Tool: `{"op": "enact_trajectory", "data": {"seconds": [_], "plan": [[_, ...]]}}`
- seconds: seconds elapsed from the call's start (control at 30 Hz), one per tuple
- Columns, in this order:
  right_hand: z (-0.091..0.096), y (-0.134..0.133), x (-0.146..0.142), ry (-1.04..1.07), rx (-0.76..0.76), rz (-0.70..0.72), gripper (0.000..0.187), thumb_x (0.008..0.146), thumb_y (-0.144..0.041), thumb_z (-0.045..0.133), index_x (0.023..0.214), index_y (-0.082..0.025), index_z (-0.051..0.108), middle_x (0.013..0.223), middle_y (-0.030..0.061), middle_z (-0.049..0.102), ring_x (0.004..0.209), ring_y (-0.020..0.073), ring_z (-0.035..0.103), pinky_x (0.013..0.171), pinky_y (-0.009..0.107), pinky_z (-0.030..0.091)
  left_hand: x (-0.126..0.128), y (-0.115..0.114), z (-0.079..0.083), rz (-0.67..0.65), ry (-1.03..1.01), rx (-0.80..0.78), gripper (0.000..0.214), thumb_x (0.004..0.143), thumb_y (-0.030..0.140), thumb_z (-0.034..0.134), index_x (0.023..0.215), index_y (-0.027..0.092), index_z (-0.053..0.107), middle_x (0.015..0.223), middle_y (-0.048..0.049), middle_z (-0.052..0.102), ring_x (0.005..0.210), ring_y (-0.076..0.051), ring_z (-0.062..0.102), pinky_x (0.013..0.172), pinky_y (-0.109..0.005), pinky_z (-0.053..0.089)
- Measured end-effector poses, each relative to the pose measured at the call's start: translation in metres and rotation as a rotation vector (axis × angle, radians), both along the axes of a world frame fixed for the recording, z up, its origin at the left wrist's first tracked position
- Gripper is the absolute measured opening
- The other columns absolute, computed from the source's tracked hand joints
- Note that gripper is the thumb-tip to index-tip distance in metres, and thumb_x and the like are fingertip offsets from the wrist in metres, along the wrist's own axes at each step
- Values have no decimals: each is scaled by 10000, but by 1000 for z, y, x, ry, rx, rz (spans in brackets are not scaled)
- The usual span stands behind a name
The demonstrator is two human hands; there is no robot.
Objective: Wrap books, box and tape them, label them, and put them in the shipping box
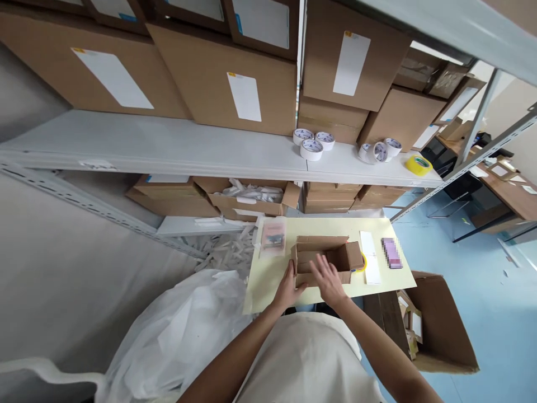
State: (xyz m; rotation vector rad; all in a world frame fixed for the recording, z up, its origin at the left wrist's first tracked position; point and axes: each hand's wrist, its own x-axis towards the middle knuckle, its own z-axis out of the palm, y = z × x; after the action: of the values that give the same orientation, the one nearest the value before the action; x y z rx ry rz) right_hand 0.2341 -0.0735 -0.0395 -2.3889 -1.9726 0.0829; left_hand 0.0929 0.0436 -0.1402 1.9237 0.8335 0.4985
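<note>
An open cardboard box (321,246) lies on the pale yellow tabletop (268,285), its top facing up and its right end flap folded outward. My left hand (288,286) grips the near left corner of the box, thumb along the near side. Over the near wall of the box, my right hand (329,281) is open with fingers spread, reaching toward the inside; whether it touches the cardboard I cannot tell. A yellow ring, perhaps a tape roll (364,262), peeks out beside the right flap. Nothing is visible inside the box.
White paper strips (370,257) and a blurred purple item (391,253) lie right; a clear packet (273,238) lies left. Tape rolls (311,149) and cartons stand on the shelf (188,143). A large carton (448,330) holds small boxes; white plastic bags (180,330) fill the left.
</note>
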Motion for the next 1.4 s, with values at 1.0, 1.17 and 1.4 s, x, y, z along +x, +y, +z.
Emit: {"op": "enact_trajectory", "data": {"seconds": [1.0, 1.17, 1.4], "plan": [[-15, 31, -19, 246, -164, 208, 577, 873, -38, 493, 1429, -187, 449, 1594, 122, 283, 1446, 261, 322, 1150, 447, 306, 23, 140, -32, 529, 255, -125, 468, 673, 45, 652, 1110, 190, 564, 1106, -105, 659, 1123, -276, 599, 991, -411, 438], [-11, 36, -17, 262, -184, 235, 581, 865, -49, 519, 1431, -159, 449, 1597, 153, 259, 1452, 277, 311, 1153, 441, 303, -13, 117, -5, 587, 133, -145, 334, 719, 95, 537, 1026, 215, 595, 940, -56, 694, 902, -229, 664, 865, -378, 515], [8, 20, 11, 301, -58, 200, 902, 772, -285, 733, 1531, -212, 251, 1623, 166, 164, 1496, 344, 153, 1169, 583, 204, -45, 134, 83, 484, -200, -47, 405, 766, 338, 570, 1131, 161, 592, 1093, -96, 698, 992, -237, 663, 906, -363, 531]]}}
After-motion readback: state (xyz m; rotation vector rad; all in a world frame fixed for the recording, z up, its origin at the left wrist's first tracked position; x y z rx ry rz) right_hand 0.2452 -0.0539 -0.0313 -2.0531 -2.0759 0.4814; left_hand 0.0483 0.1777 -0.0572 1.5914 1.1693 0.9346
